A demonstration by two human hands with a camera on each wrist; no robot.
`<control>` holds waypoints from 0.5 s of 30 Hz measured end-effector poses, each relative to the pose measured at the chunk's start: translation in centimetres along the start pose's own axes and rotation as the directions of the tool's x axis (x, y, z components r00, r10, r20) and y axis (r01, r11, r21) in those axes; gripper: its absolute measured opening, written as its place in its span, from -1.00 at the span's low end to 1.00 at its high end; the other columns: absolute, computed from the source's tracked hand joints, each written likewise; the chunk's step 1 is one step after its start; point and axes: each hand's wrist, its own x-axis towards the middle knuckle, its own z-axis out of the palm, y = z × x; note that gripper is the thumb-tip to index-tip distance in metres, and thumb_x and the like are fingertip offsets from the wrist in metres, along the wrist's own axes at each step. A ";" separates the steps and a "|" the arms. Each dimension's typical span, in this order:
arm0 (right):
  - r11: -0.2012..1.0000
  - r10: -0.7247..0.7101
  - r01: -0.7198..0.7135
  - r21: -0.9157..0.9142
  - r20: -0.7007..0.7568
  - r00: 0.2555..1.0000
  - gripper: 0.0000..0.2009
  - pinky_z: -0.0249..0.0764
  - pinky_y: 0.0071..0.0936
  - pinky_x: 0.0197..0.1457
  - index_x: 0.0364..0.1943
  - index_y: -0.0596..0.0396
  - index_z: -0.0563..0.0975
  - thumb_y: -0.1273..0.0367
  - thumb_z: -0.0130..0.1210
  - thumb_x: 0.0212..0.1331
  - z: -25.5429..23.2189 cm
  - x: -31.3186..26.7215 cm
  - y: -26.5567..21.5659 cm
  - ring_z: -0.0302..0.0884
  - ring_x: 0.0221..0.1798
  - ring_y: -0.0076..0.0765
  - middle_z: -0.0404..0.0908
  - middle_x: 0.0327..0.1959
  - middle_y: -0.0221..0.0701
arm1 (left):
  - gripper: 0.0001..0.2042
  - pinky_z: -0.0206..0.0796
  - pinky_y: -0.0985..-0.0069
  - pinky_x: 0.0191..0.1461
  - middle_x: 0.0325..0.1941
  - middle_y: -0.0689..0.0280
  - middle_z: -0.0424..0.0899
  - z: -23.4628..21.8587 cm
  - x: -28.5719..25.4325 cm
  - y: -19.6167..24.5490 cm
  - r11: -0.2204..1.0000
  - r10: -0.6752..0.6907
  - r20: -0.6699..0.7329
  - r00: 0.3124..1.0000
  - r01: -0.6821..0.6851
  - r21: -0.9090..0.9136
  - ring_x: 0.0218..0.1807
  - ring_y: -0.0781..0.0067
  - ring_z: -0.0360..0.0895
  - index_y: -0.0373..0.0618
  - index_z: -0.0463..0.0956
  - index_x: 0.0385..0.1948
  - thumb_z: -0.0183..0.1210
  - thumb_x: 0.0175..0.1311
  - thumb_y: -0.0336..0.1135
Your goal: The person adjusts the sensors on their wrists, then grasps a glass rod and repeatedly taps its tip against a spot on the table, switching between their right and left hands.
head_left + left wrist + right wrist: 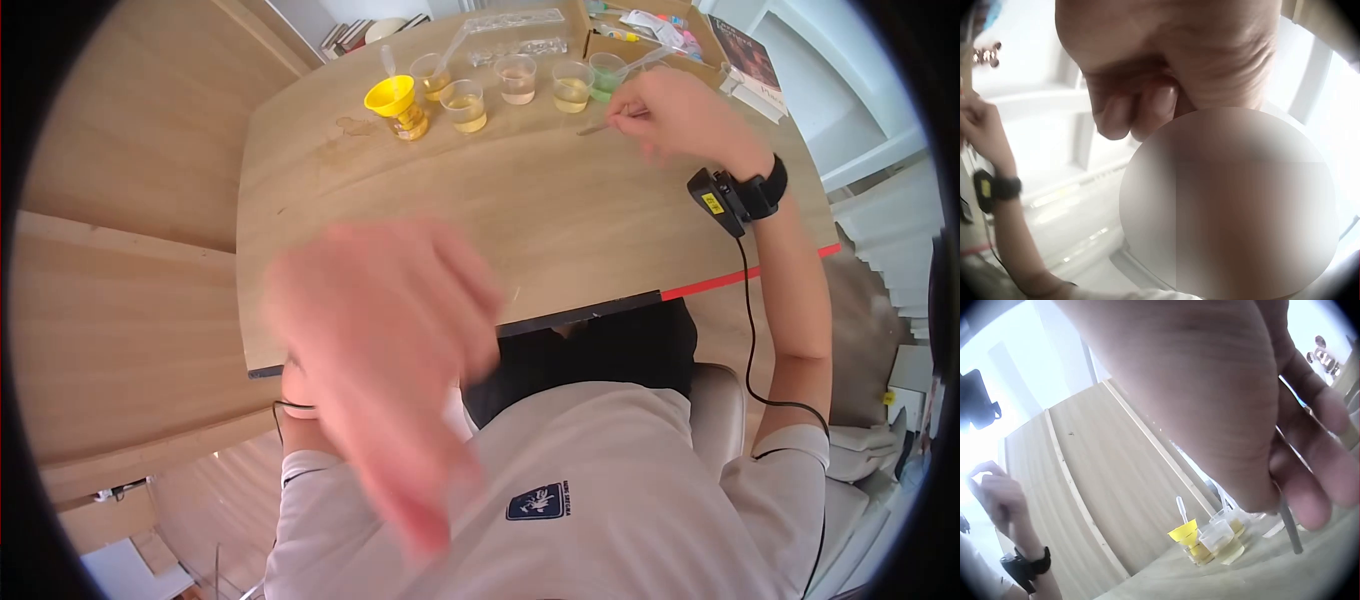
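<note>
My right hand (680, 115) pinches a thin grey stick-like tool (592, 129), its tip low over the table beside a clear cup of pale yellow liquid (572, 90). In the right wrist view the tool (1291, 531) points down from the fingers. My left hand (385, 340) is raised close to the head camera, blurred, away from the table. Its fingers (1159, 103) look curled in the left wrist view, with nothing seen in them. A yellow funnel (390, 97) sits on a small amber container (408, 124), with a pipette (389, 62) standing in it.
Several clear cups, one with green liquid (604, 82), stand along the table's (600, 220) far side. Behind them are a clear plastic rack (517, 35), an open box of supplies (650, 45) and a book (745, 55). A wet patch (357, 127) lies left of the funnel.
</note>
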 end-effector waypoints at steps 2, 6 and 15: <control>0.920 -0.043 0.100 -0.380 0.157 0.987 -0.86 0.50 -0.40 -0.42 -0.42 0.12 0.62 0.37 0.14 0.22 0.3 1.0 0.4 0.63 -0.61 -0.36 0.60 -0.64 -0.39 | -0.85 -0.06 0.57 -0.56 -0.69 0.51 0.30 3.3 2.0 1.2 0.992 0.079 -0.117 0.990 -0.090 -0.094 -0.68 0.58 0.20 -0.02 0.59 -0.40 0.41 0.18 -0.50; 0.988 -0.014 0.023 -0.150 0.061 0.998 -0.88 0.51 -0.31 -0.38 -0.40 0.10 0.63 0.37 0.14 0.20 0.0 0.7 -1.2 0.63 -0.57 -0.27 0.61 -0.63 -0.38 | -0.83 -0.07 0.58 -0.55 -0.68 0.48 0.32 3.8 2.5 1.3 0.981 0.132 -0.086 0.988 -0.142 -0.129 -0.66 0.57 0.22 -0.05 0.64 -0.35 0.41 0.13 -0.57; 0.914 -0.384 0.363 -0.181 -0.102 0.918 -0.84 0.53 -0.26 -0.28 -0.30 0.15 0.61 0.33 0.11 0.23 4.6 5.9 -3.1 0.65 -0.50 -0.22 0.65 -0.56 -0.31 | -0.82 -0.07 0.59 -0.55 -0.66 0.45 0.33 4.2 1.4 1.2 0.956 0.175 -0.263 0.949 -0.228 -0.186 -0.66 0.56 0.21 -0.08 0.63 -0.36 0.41 0.10 -0.59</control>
